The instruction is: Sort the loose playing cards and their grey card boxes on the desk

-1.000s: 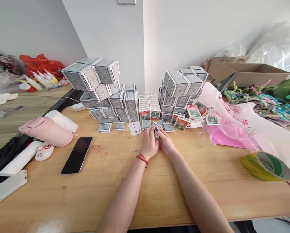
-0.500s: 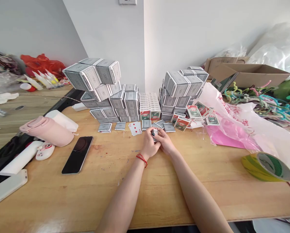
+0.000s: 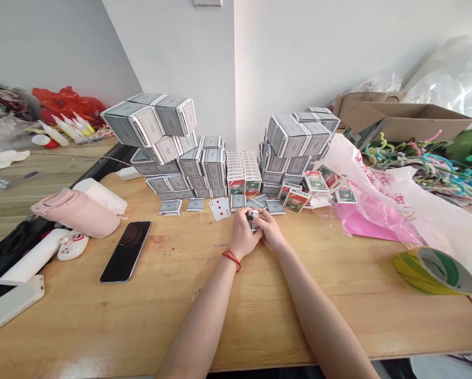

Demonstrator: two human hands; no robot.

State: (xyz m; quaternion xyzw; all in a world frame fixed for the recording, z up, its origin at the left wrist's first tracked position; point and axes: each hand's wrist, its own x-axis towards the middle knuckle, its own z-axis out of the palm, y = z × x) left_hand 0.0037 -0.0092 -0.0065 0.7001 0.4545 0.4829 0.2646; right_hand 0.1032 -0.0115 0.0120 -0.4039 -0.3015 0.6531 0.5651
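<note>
Just now, the small grey-and-white printed-card piece (image 3: 254,225) at the centre of the frame had turned to show a broader side, pinched between curled fingers of the left hand (image 3: 244,235) and right hand (image 3: 273,235), its handling seemingly unfinished.

The left forearm (image 3: 206,310) and right forearm (image 3: 318,302) slant up from the bottom edge, converging just below the frame's centre, where left hand (image 3: 244,236) and right hand (image 3: 273,231) meet, fingers (image 3: 242,212) curled inward.

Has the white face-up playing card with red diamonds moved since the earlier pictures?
No; the card shows no shift either way against the brown wooden table beneath it.
</note>
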